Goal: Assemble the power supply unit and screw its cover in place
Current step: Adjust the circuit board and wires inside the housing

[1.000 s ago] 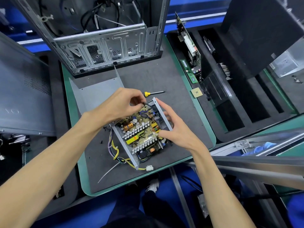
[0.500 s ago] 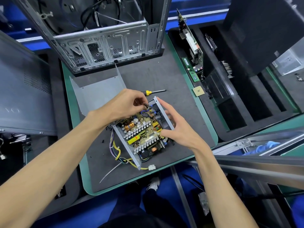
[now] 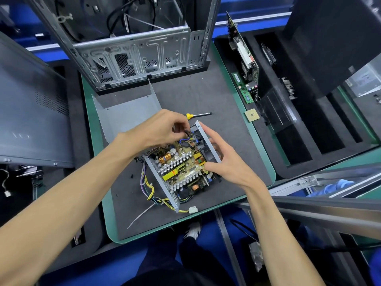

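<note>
PSU (image 3: pixel 181 170) lay open on the grey mat (image 3: pixel 206 96), near its front edge, board up, heat sinks and coils exposed. Cover (image 3: pixel 125 112), a bent grey sheet, lay on the mat just behind the left hand, not yet fitted. Screwdriver (image 3: pixel 198 115) with yellow handle lay behind the PSU, apart from both hands.

Left hand (image 3: pixel 162 129): fingers curled together, pinching a dark wire (image 3: pixel 188 133) at the far corner of the PSU. Right hand (image 3: pixel 224 159): fingers spread along the outside of the right side wall (image 3: pixel 207 144), thumb pressing on the board's near right edge; steadied the casing, clamped on wall and board.

Judged step: dressing the inner wiring at the far corner before the cover goes on. To do it well, the wire should be tucked below the top line of the walls and kept off the heat sinks, so the cover cannot pinch it. The right hand should hold the casing flat while the left works. The outer wire bundle (image 3: pixel 148 186) should leave through its gap on the left, not over a wall edge.

Not resolved: left fingertips and what the wire joins to, hidden under the hand. Any fan or socket at the right wall was blocked by the right hand. No screws identified for certain; a small dark piece (image 3: pixel 131 176) lay on the mat left of the PSU, too small to name. Screw holes in the cover barely visible.
</note>
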A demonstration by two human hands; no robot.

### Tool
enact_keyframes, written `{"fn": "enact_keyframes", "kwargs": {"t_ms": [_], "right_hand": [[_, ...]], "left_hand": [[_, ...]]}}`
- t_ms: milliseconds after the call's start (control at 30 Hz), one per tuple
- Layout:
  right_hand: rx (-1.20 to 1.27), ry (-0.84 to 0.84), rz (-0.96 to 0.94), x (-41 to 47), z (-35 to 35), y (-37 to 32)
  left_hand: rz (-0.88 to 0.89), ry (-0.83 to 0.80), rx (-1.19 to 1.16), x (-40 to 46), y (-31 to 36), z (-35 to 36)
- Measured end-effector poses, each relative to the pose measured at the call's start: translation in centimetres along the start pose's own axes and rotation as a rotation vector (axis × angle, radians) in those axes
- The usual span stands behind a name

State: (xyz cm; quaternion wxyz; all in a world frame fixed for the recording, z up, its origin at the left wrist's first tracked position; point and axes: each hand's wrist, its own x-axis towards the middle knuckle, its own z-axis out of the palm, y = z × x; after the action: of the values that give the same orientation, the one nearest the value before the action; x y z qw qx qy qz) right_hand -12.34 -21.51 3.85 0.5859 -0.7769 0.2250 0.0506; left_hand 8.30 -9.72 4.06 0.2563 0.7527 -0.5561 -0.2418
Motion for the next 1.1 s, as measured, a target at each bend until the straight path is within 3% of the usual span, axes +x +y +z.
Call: {"fn": "enact_keyframes", "kwargs": {"t_ms": [200, 633, 933, 1100], "right_hand": [[-0.005, 0.000, -0.001, 0.1, 0.0, 0.0], [0.009, -0.011, -0.019, 0.1, 0.0, 0.1], [0.014, -0.011, -0.046, 0.1, 0.1, 0.4], [0.023, -0.016, -0.044, 0.1, 0.1, 0.5]], "left_hand": [[-0.024, -0.057, 0.036, 0.7, 0.0, -0.3], [-0.044, -0.015, -0.054, -0.2, -0.4, 0.0], [-0.124, -0.161, -0.021, 1.4, 0.6, -0.9], [-0.173, -0.148, -0.083, 1.5, 0.3, -1.1]]}}
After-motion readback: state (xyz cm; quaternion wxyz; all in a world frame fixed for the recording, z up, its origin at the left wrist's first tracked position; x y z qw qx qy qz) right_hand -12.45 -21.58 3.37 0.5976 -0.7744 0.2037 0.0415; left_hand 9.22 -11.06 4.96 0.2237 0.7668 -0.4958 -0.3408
